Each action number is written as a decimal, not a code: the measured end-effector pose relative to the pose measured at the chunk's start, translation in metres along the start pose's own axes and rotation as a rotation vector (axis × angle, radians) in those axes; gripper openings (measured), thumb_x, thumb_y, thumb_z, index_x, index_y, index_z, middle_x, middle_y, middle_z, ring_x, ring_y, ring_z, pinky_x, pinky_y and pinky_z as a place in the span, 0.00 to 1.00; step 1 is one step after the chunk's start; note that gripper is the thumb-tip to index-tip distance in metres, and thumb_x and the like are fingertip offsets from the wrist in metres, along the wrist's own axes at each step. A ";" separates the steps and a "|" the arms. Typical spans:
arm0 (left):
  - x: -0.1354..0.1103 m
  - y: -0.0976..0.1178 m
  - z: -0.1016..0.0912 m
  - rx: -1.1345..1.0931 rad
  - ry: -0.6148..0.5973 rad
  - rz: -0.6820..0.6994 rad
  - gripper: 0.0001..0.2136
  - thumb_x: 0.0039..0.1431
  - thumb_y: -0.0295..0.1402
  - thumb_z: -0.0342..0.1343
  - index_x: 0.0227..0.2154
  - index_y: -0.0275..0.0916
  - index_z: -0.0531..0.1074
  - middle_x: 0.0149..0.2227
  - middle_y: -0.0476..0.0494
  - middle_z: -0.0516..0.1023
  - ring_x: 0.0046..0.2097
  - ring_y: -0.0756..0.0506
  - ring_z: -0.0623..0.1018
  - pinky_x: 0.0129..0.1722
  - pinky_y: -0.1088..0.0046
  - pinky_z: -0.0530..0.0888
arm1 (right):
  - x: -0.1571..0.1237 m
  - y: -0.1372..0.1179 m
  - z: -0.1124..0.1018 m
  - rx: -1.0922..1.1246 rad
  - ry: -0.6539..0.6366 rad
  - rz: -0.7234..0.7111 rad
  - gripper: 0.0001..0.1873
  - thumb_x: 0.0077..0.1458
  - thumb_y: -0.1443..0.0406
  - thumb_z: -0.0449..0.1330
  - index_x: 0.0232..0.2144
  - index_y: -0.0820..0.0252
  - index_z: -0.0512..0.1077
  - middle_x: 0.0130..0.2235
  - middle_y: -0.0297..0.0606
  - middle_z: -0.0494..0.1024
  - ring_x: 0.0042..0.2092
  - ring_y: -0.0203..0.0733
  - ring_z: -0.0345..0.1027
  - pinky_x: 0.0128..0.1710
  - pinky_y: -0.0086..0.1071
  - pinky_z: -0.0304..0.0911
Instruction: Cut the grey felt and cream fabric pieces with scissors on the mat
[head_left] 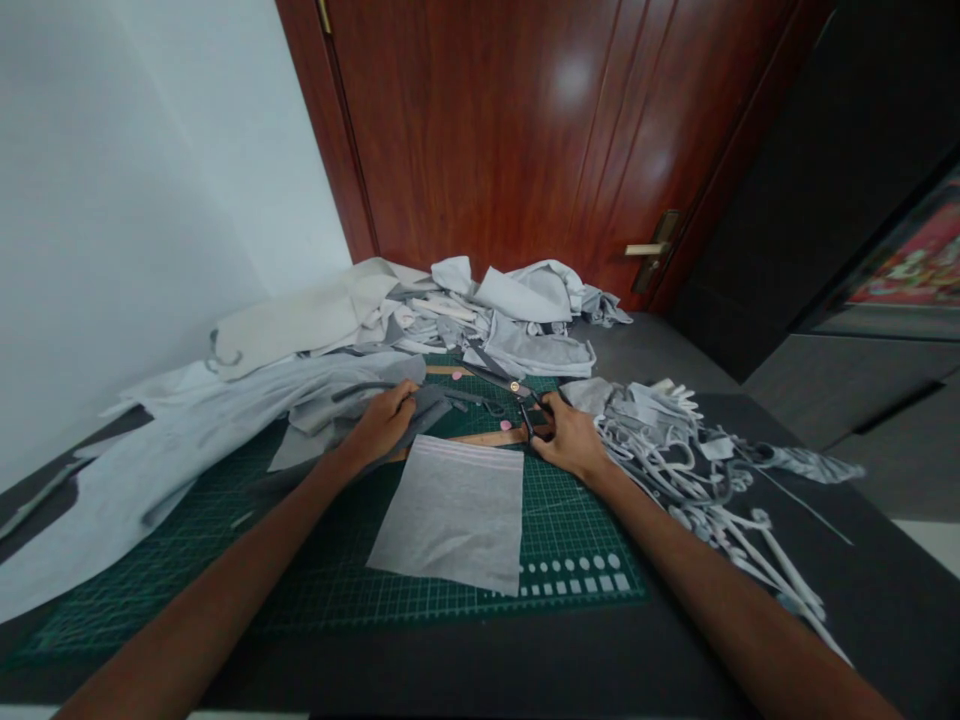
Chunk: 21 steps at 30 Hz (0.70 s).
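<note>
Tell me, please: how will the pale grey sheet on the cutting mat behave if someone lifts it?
The pale grey sheet looks thin and shows soft wrinkles, so it is probably light and floppy, and would likely droop from one edge. It lies flat on the green cutting mat, so it may slide easily if pushed.

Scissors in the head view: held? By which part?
Yes: the right hand holds the black scissors by their handle loops; the left hand grips grey fabric.
</note>
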<state>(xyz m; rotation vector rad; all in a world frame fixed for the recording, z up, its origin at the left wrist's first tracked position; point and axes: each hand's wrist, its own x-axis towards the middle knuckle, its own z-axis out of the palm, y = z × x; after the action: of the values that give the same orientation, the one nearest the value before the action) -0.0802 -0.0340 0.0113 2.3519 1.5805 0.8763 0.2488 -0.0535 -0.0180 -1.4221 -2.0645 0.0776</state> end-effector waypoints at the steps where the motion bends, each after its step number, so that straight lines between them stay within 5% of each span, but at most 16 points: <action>1: -0.002 0.004 0.000 -0.006 -0.010 -0.007 0.13 0.66 0.36 0.39 0.36 0.41 0.69 0.32 0.45 0.76 0.37 0.42 0.78 0.41 0.65 0.72 | -0.001 -0.001 -0.001 0.000 -0.019 -0.018 0.21 0.48 0.60 0.60 0.45 0.58 0.65 0.39 0.41 0.80 0.38 0.48 0.75 0.37 0.34 0.63; 4: -0.008 0.011 0.005 -0.024 -0.035 -0.011 0.16 0.69 0.41 0.37 0.35 0.41 0.67 0.32 0.44 0.76 0.37 0.41 0.77 0.41 0.64 0.72 | -0.005 -0.003 -0.002 -0.013 -0.067 -0.034 0.21 0.49 0.59 0.61 0.45 0.58 0.64 0.39 0.42 0.79 0.37 0.49 0.75 0.36 0.34 0.63; 8: -0.011 0.009 0.012 -0.069 -0.061 -0.019 0.16 0.66 0.45 0.49 0.49 0.40 0.64 0.49 0.39 0.77 0.48 0.39 0.79 0.50 0.61 0.72 | -0.005 -0.003 -0.002 -0.045 -0.129 -0.045 0.22 0.48 0.61 0.61 0.46 0.59 0.64 0.40 0.42 0.80 0.39 0.50 0.75 0.37 0.35 0.63; 11: -0.011 0.005 0.013 -0.046 -0.058 -0.010 0.18 0.63 0.40 0.53 0.53 0.40 0.62 0.47 0.41 0.77 0.46 0.40 0.79 0.48 0.62 0.74 | -0.004 -0.004 -0.001 -0.061 -0.152 -0.050 0.23 0.48 0.61 0.61 0.47 0.59 0.65 0.40 0.43 0.80 0.41 0.51 0.76 0.38 0.36 0.64; 21: -0.013 0.011 -0.013 0.275 0.127 -0.066 0.16 0.70 0.38 0.43 0.50 0.39 0.71 0.47 0.39 0.80 0.47 0.38 0.79 0.48 0.61 0.74 | -0.004 -0.003 0.000 -0.071 -0.185 -0.034 0.23 0.48 0.62 0.61 0.47 0.59 0.65 0.41 0.43 0.80 0.41 0.50 0.76 0.39 0.36 0.64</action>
<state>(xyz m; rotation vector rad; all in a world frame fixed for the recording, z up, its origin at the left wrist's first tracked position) -0.0816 -0.0525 0.0218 2.4476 1.9290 0.8589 0.2473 -0.0582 -0.0186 -1.4699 -2.2607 0.1279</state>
